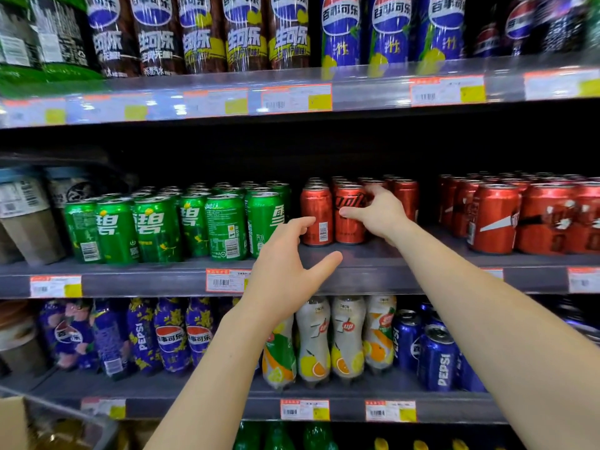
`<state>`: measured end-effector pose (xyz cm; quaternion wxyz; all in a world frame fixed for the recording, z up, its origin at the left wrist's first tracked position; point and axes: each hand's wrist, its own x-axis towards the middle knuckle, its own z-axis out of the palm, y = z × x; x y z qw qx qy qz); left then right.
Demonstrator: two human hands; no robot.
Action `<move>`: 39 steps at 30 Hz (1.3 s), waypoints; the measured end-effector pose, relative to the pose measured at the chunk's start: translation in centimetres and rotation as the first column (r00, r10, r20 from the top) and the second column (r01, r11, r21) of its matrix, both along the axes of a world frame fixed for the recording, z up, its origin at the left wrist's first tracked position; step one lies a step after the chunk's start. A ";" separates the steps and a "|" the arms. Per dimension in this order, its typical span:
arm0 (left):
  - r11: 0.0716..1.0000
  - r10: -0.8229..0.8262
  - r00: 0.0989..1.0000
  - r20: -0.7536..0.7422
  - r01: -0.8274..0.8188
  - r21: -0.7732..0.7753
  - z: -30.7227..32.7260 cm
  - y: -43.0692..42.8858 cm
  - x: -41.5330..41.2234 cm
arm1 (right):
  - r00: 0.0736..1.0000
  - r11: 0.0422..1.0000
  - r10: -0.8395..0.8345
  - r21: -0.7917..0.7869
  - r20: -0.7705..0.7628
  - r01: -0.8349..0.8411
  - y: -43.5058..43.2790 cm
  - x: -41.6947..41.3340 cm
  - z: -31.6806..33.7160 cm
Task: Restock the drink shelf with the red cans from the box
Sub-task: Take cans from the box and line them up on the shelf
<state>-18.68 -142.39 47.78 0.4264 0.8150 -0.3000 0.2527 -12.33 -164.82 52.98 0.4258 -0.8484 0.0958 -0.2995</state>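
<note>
Nearest me, low on the left, I see a corner of a cardboard box (13, 423) (what lies beside it is too blurred to name). My left hand (285, 274) hovers before the edge of the middle shelf (146, 280), fingers and thumb spread, holding nothing; whether its forefinger touches the neighbouring can (316, 222) I cannot tell. Farther in, my right hand (381, 212) grips a red can (349, 225), thumb across its front, fingers curled over its top. That can stands upright on the shelf, front row of a red block. Green cans (156, 228) stand to the left, and another group of red cans (493, 219) stands apart on the right.
</note>
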 end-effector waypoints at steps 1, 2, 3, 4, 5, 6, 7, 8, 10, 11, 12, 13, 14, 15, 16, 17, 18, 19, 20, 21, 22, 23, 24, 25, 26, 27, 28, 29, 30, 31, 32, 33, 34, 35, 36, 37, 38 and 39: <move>1.000 0.001 1.000 0.006 -0.001 0.002 -0.1 -0.1 0.0 | 1.000 1.000 -0.010 -0.002 -0.008 0.010 0.0 -0.2 0.0; 1.000 0.006 1.000 0.015 -0.006 0.006 -0.2 -0.3 0.1 | 1.000 1.000 -0.016 -0.012 -0.011 0.015 0.1 -0.4 0.0; 1.000 0.013 1.000 0.023 -0.014 0.012 -0.3 -0.4 0.1 | 1.000 1.000 -0.022 -0.018 -0.017 0.022 0.3 -0.8 -0.1; 1.000 0.022 0.999 0.028 -0.022 0.019 -0.4 -0.5 0.1 | 1.000 1.000 -0.019 -0.023 -0.018 0.019 0.4 -1.1 -0.2; 0.999 0.030 0.999 0.029 -0.031 0.029 -0.4 -0.6 0.0 | 1.000 0.999 -0.019 -0.029 -0.019 0.019 0.7 -1.5 -0.4; 0.999 0.036 0.999 0.034 -0.037 0.039 -0.3 -0.6 -0.1 | 0.999 0.998 -0.032 -0.049 -0.023 0.031 0.9 -2.0 -0.4; 0.998 0.039 0.998 0.048 -0.042 0.049 -0.1 -0.7 -0.1 | 0.998 0.995 -0.060 -0.080 -0.033 0.057 1.1 -2.4 -0.4; 0.998 0.033 0.997 0.068 -0.037 0.052 0.1 -1.0 -0.1 | 0.995 0.990 -0.092 -0.116 -0.048 0.086 1.2 -2.7 -0.3; 0.999 0.012 0.996 0.093 -0.017 0.048 0.5 -1.7 -0.1 | 0.984 0.971 -0.145 -0.204 -0.103 0.122 1.0 -3.4 -0.3; 0.998 0.008 0.996 0.091 -0.014 0.062 0.9 -2.2 0.1 | 0.978 0.960 -0.164 -0.249 -0.130 0.128 0.8 -3.2 -0.2; 0.995 0.014 0.997 0.076 -0.021 0.093 1.4 -2.9 0.3 | 0.973 0.947 -0.178 -0.293 -0.148 0.129 0.6 -3.2 -0.2; 0.990 0.028 0.998 0.048 -0.034 0.136 1.9 -3.5 0.4 | 0.974 0.939 -0.165 -0.327 -0.158 0.106 0.5 -3.4 -0.4; 0.982 0.046 0.999 0.017 -0.049 0.181 2.4 -4.0 0.5 | 0.979 0.938 -0.141 -0.337 -0.145 0.086 0.4 -3.8 -0.6; 0.973 0.067 0.998 -0.008 -0.063 0.222 2.9 -4.4 0.7 | 0.985 0.938 -0.111 -0.341 -0.134 0.059 0.4 -4.2 -0.7; 0.962 0.086 0.996 -0.028 -0.075 0.263 3.4 -4.8 0.7 | 0.989 0.940 -0.086 -0.339 -0.120 0.041 0.5 -4.8 -0.6; 0.947 0.104 0.994 -0.039 -0.087 0.309 3.9 -5.0 0.7 | 0.990 0.942 -0.070 -0.334 -0.120 0.026 0.6 -5.5 -0.3; 0.928 0.125 0.991 -0.048 -0.100 0.359 4.5 -5.0 0.6 | 0.988 0.945 -0.052 -0.327 -0.144 0.002 0.8 -6.2 0.1; 0.907 0.143 0.988 -0.054 -0.109 0.406 5.2 -4.8 0.5 | 0.982 0.948 -0.041 -0.319 -0.186 -0.021 1.1 -7.0 0.8; 0.886 0.156 0.986 -0.061 -0.113 0.450 6.1 -4.5 0.2 | 0.972 0.948 -0.032 -0.316 -0.235 -0.045 1.3 -7.8 1.6; 0.867 0.168 0.983 -0.069 -0.114 0.486 7.2 -4.0 -0.2 | 0.958 0.943 -0.029 -0.327 -0.287 -0.070 1.6 -8.7 2.7; 0.848 0.178 0.981 -0.078 -0.112 0.517 8.4 -3.5 -0.7 | 0.943 0.930 -0.028 -0.354 -0.331 -0.096 2.0 -9.7 3.9; 0.829 0.184 0.979 -0.088 -0.107 0.548 9.6 -2.8 -1.4 | 0.926 0.914 -0.028 -0.385 -0.377 -0.130 2.5 -10.8 5.1; 0.809 0.183 0.978 -0.100 -0.093 0.581 11.0 -2.0 -2.2 | 0.908 0.899 -0.027 -0.407 -0.418 -0.161 3.1 -12.0 6.5; 0.789 0.173 0.978 -0.113 -0.069 0.610 12.5 -1.2 -3.1 | 0.889 0.893 -0.032 -0.412 -0.457 -0.180 3.9 -13.4 8.1; 0.772 0.160 0.978 -0.132 -0.041 0.634 13.9 -0.3 -4.1 | 0.871 0.891 -0.039 -0.411 -0.490 -0.191 4.8 -14.9 9.8; 0.759 0.146 0.978 -0.148 -0.015 0.651 15.4 0.7 -5.3 | 0.855 0.892 -0.045 -0.407 -0.517 -0.199 5.9 -16.4 11.7; 0.749 0.133 0.978 -0.159 0.006 0.663 16.9 1.7 -6.5 | 0.838 0.896 -0.047 -0.395 -0.543 -0.205 7.1 -17.9 13.4; 0.737 0.123 0.978 -0.170 0.024 0.675 18.5 2.7 -7.7 | 0.824 0.901 -0.042 -0.378 -0.565 -0.213 8.2 -19.4 15.0; 0.724 0.121 0.976 -0.179 0.037 0.689 20.0 3.8 -9.0 | 0.814 0.905 -0.031 -0.362 -0.580 -0.224 9.4 -20.9 16.7; 0.711 0.121 0.975 -0.186 0.046 0.702 21.5 5.0 -10.2 | 0.806 0.903 -0.019 -0.356 -0.591 -0.240 10.6 -22.4 18.1; 0.699 0.121 0.973 -0.194 0.055 0.713 22.9 6.2 -11.4 | 0.803 0.895 -0.012 -0.364 -0.595 -0.256 11.8 -23.8 19.5; 0.694 0.123 0.972 -0.200 0.059 0.717 24.2 7.4 -12.6 | 0.802 0.885 -0.004 -0.375 -0.597 -0.275 12.9 -25.1 20.6; 0.688 0.132 0.970 -0.202 0.057 0.723 25.4 8.6 -13.7 | 0.801 0.877 0.004 -0.383 -0.599 -0.290 14.2 -26.5 21.7; 0.682 0.143 0.970 -0.198 0.049 0.730 26.3 9.8 -14.8 | 0.803 0.872 0.011 -0.387 -0.596 -0.299 15.4 -27.6 22.7; 0.675 0.158 0.968 -0.193 0.037 0.737 27.2 11.1 -16.0 | 0.803 0.869 0.020 -0.387 -0.595 -0.309 16.7 -28.7 23.6; 0.667 0.170 0.967 -0.190 0.029 0.745 27.9 12.4 -17.2 | 0.803 0.866 0.035 -0.383 -0.595 -0.322 17.9 -29.7 24.3; 0.662 0.185 0.964 -0.192 0.022 0.749 28.5 13.7 -18.5 | 0.798 0.864 0.048 -0.376 -0.601 -0.335 19.2 -30.7 24.9; 0.663 0.198 0.961 -0.194 0.015 0.749 28.8 15.1 -19.9 | 0.793 0.861 0.063 -0.369 -0.606 -0.351 20.6 -31.7 25.4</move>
